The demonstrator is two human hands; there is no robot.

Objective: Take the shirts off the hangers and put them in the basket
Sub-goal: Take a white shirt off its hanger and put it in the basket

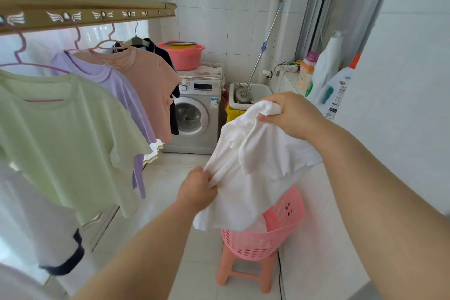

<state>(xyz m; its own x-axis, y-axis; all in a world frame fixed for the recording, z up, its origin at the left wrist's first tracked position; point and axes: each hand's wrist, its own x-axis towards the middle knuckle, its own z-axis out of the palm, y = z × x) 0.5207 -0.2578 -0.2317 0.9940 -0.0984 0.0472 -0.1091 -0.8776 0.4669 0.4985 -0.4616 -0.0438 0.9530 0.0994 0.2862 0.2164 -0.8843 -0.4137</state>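
Observation:
A white shirt [258, 168] hangs between my hands above the pink perforated basket [258, 243], hiding most of the basket's inside. My right hand [292, 114] grips the shirt's upper end. My left hand [197, 187] pinches its lower left edge. On the gold rail [85, 13] at the left, shirts hang on pink hangers: a green shirt [65, 134], a lilac shirt [114, 80], a peach shirt [148, 80] and a dark garment [165, 56] behind them. A white shirt with dark trim [36, 217] hangs nearest me.
The basket stands on a pink stool [243, 273]. A grey washing machine [194, 114] with a red basin [182, 53] on top stands at the back. Beside it are a white mop bucket [250, 95] and its pole. Detergent bottles [336, 90] line the right sill.

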